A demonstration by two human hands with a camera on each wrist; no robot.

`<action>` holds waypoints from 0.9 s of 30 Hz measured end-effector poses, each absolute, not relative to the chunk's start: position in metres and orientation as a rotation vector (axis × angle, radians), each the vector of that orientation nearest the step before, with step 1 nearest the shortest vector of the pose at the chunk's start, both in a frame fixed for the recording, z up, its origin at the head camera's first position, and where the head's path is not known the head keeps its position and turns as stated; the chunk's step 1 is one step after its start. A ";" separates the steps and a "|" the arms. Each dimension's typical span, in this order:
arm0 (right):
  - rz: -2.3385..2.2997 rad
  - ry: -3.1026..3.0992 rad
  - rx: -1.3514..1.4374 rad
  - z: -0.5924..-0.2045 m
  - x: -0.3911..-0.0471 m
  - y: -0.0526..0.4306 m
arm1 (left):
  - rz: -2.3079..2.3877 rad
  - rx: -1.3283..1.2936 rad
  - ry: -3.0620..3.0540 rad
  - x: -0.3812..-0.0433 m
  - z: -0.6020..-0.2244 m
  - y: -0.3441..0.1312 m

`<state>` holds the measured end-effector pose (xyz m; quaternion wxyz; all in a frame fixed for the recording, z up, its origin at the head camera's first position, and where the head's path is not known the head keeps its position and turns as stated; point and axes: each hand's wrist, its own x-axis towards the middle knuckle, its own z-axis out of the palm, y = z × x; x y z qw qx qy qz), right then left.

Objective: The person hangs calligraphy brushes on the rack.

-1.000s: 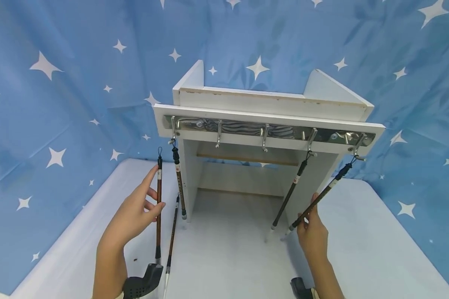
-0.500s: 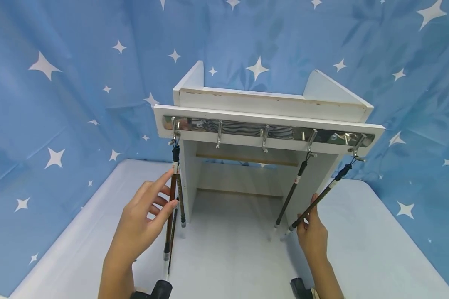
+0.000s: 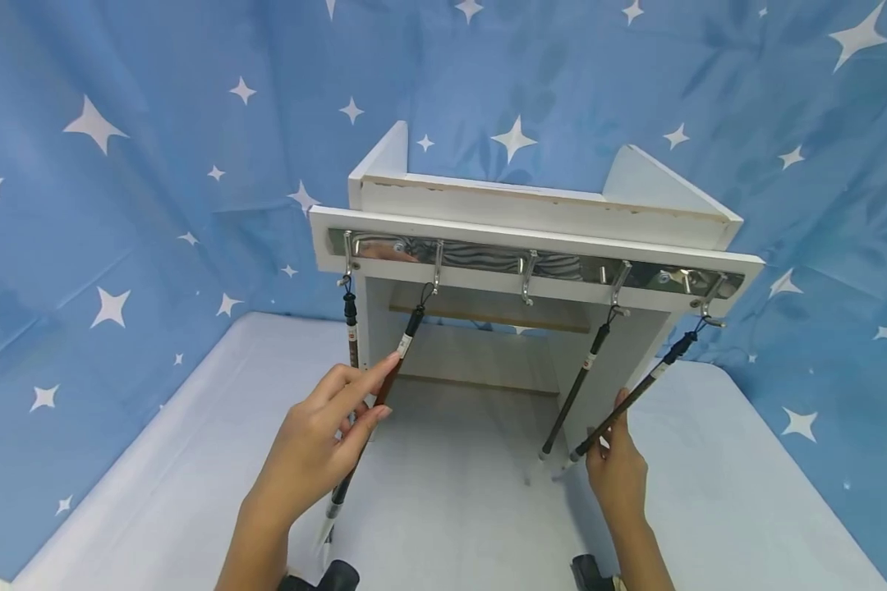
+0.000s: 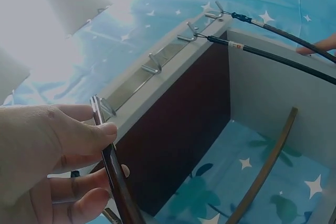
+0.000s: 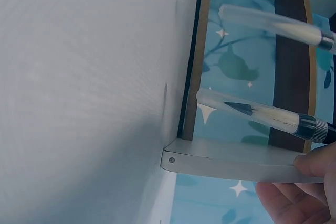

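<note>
A white shelf unit (image 3: 540, 209) carries a metal hook rail (image 3: 488, 254) under its front edge. My left hand (image 3: 384, 386) pinches a dark brush (image 3: 406, 332) by its shaft, tilted, its cord reaching up to the second hook (image 3: 436, 263). In the left wrist view, my fingers (image 4: 79, 140) curl around the same brush (image 4: 113, 166). My right hand (image 3: 609, 427) holds the lower shaft of the rightmost brush (image 3: 654, 373), which hangs slanted from the fifth hook (image 3: 712, 300). Two other brushes hang from the first hook (image 3: 351, 328) and the fourth hook (image 3: 587, 365). Capped brush tips (image 5: 262, 111) show in the right wrist view.
The shelf stands on a pale blue table cover (image 3: 710, 492), with a blue star-printed cloth (image 3: 155, 164) behind and on both sides. The third hook (image 3: 526, 275) is bare. Open table lies left and right of the shelf.
My left hand carried its brush up and to the right, from beside the first hook to the second hook. The right hand stayed on the rightmost brush.
</note>
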<state>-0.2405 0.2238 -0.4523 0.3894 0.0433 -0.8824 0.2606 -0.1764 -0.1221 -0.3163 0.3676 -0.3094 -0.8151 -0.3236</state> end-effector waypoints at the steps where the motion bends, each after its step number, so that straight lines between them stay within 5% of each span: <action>1: 0.665 -2.236 0.117 -0.453 -0.241 0.224 | -0.824 -0.791 -2.101 -0.177 -0.316 -0.122; 27: 0.665 -2.219 0.112 -0.455 -0.240 0.224 | -0.773 -0.735 -2.206 -0.182 -0.322 -0.120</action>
